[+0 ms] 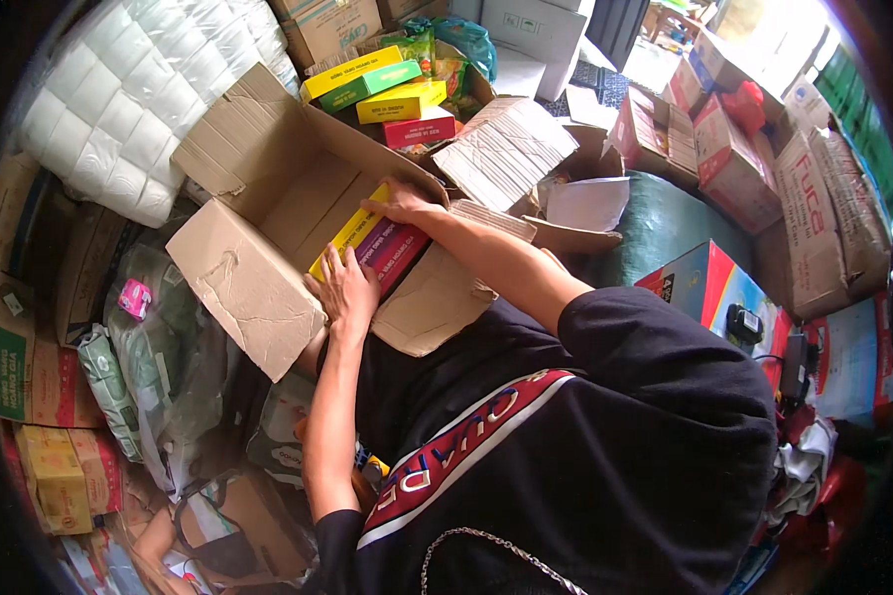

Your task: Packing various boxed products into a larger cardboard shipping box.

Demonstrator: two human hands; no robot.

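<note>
the left hand point(345, 288) lies flat, fingers spread, on a purple carton point(395, 248) inside the open cardboard box point(258, 198). the right hand point(399, 203) rests with fingers together on the far end of a yellow carton point(352, 230), which lies just beside the purple one, touching it. both cartons sit at the near side of the box's bottom. beyond the box, a second box holds yellow, green and red cartons point(392, 89). a pack of white toilet rolls point(134, 94) lies to the left.
</note>
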